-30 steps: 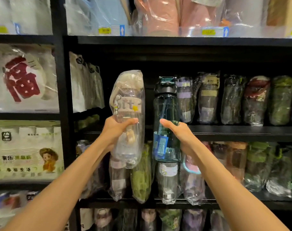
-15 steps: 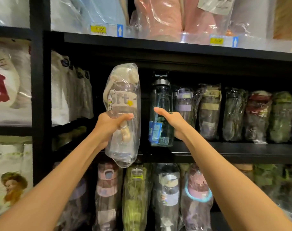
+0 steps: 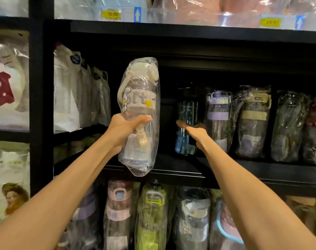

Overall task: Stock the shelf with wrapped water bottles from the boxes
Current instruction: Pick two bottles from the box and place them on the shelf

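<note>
My left hand (image 3: pixel 125 129) grips a clear bottle with a cream lid and a cartoon band, wrapped in plastic (image 3: pixel 142 98), upright in front of the black shelf (image 3: pixel 171 171). My right hand (image 3: pixel 194 131) reaches deep into the shelf and holds a dark blue-green bottle (image 3: pixel 187 112) standing on the board at the left end of a row of wrapped bottles (image 3: pixel 252 123). The fingers of that hand lie round the bottle's far side and are partly hidden.
White packets (image 3: pixel 68 98) fill the shelf's left part behind a black upright post (image 3: pixel 40 105). Below the board stands another row of wrapped bottles (image 3: pixel 150 217). Above, a shelf edge carries yellow price tags (image 3: pixel 111 14) under bagged goods.
The right hand has pushed the blue-green bottle further back onto the shelf, beside the row. The left hand keeps the wrapped bottle in front. The view has moved closer and upward.
</note>
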{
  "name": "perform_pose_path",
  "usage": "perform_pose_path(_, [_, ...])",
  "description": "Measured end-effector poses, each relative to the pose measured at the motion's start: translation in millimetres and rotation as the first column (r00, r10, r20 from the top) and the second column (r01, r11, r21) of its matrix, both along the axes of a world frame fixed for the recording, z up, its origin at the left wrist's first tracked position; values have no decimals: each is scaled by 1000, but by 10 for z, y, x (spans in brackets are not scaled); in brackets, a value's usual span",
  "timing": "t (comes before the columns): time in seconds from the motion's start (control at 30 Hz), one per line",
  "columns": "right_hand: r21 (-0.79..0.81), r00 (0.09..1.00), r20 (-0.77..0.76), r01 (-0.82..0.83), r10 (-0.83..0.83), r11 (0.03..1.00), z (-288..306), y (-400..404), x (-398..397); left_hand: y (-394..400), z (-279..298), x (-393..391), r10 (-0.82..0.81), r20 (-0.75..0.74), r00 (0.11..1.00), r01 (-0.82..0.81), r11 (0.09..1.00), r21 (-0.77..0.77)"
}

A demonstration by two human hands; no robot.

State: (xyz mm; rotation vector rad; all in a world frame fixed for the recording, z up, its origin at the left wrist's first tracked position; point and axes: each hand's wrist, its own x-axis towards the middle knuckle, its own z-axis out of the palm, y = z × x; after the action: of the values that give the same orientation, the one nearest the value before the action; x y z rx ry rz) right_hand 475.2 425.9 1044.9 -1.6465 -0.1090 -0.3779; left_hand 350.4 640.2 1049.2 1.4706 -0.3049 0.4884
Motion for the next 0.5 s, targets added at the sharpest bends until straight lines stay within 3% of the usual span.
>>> perform_pose_path(0.27, [-85,992,43,123,-120,989,-22,-122,323,-127,60,220,-11,18,1000,11,1000,19])
perform_pose_path(0.5, [-119,994,69,93,-85,989,-81,-32,449,-188,79,305,-28,32,999,28,1000,-9])
